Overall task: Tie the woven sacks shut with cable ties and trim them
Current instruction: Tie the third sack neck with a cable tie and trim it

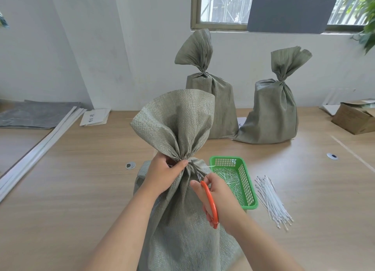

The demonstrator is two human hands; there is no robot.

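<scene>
Left hand [162, 174]: wrapped around the gathered neck of the near sack [176, 189], pinching it closed just above the tie.
Right hand [216, 197]: closed around orange-handled scissors [210, 203], blades reaching up and away toward the neck.
Cable tie [205, 166]: cinched at the neck, just beyond the right fingertips and beside the left thumb; white tail poking out to the right, over the green basket [246, 178].
Key relation: tail's long axis running sideways, scissor blades pointing up across it — roughly crosswise, looking good for a snip. Right hand clearly nearer the tail; left only steadying.
Blade state: too small and blurred to say whether parted or closed on the tail.
Step in hand: trimming, by the look of it; tail apparently not yet cut.
Basket: right of the right hand, offcuts lying inside.
Fresh ties [272, 201]: loose bundle further right, beyond the basket.
Far sacks [272, 112]: two beyond both hands, necks already cinched.
Risk: blades close to the left thumb and to the sack cloth.
</scene>
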